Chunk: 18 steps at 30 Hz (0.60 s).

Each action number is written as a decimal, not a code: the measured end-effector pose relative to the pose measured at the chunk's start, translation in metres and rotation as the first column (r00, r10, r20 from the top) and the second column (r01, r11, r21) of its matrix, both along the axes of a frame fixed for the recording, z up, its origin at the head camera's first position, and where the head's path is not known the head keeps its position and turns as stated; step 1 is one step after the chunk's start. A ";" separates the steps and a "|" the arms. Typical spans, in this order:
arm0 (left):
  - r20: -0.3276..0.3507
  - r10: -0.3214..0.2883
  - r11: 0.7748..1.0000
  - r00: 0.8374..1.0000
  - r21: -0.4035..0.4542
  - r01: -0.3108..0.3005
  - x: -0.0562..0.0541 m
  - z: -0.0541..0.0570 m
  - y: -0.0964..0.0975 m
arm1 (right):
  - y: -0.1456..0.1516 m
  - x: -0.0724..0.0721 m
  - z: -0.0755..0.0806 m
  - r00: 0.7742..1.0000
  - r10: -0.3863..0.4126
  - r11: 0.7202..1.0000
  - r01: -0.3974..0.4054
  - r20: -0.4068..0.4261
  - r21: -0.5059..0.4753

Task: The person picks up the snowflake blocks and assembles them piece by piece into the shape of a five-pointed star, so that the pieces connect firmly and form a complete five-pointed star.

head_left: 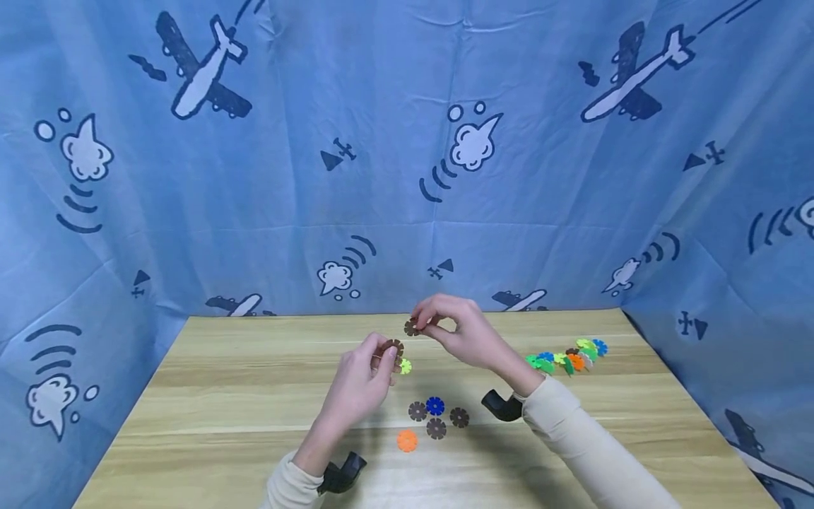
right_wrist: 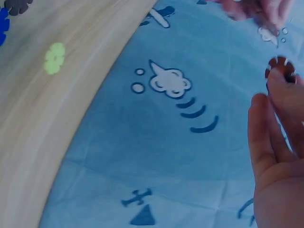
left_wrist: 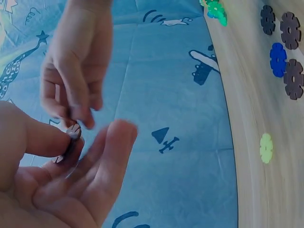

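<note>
In the head view, the left hand [head_left: 357, 379] pinches a brown, notched, round plastic disc [head_left: 397, 346], the right hand [head_left: 462, 329] a matching brown disc [head_left: 410, 329], probably for joining. The left wrist view blurs their alignment. The right wrist view shows them apart, so lining up slots seems called for.

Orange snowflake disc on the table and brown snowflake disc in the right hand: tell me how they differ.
Colour: the orange snowflake disc is bright, the brown snowflake disc dark. Pose: the orange one lies flat on the table; the brown one is pinched in the air by the right hand. Both are round with notched rims.
</note>
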<state>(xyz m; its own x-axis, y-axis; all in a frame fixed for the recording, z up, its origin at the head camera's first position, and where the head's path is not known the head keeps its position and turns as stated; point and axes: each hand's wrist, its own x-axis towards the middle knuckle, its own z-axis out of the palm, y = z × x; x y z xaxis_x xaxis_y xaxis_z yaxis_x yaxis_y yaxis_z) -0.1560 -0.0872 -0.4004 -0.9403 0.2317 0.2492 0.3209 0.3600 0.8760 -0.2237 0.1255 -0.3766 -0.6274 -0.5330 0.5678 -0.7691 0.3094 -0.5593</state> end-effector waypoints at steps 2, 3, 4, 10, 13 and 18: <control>0.029 -0.038 0.999 0.999 0.017 0.037 0.000 -0.001 -0.001 | 0.001 0.004 0.003 0.998 0.052 0.999 -0.052 -0.033 0.001; 0.034 -0.054 0.998 0.998 0.020 0.054 0.000 -0.001 -0.001 | 0.001 0.006 0.005 0.997 0.068 0.998 -0.068 -0.041 0.005; 0.033 -0.067 0.998 0.997 0.021 0.067 0.000 -0.001 -0.001 | 0.001 0.008 0.006 0.996 0.081 0.997 -0.081 -0.047 0.009; -0.039 -0.054 0.996 0.998 -0.073 0.052 0.000 -0.003 -0.001 | 0.004 0.014 0.010 0.992 0.112 0.993 -0.109 -0.057 0.049; -0.062 -0.045 0.994 0.997 -0.105 0.038 0.001 -0.003 0.000 | 0.006 0.014 0.011 0.991 0.125 0.990 -0.122 -0.040 0.072; -0.073 -0.036 0.995 0.997 -0.100 0.029 0.002 -0.003 0.001 | 0.009 0.016 0.011 0.989 0.145 0.982 -0.144 -0.002 0.123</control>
<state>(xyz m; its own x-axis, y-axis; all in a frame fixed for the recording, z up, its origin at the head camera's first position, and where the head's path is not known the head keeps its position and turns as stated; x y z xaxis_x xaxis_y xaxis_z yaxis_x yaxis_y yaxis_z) -0.1545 -0.0866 -0.4029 -0.9114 0.2890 0.2929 0.3972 0.4319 0.8098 -0.2078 0.1342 -0.3656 -0.5324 -0.6833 0.4996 -0.8168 0.2596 -0.5153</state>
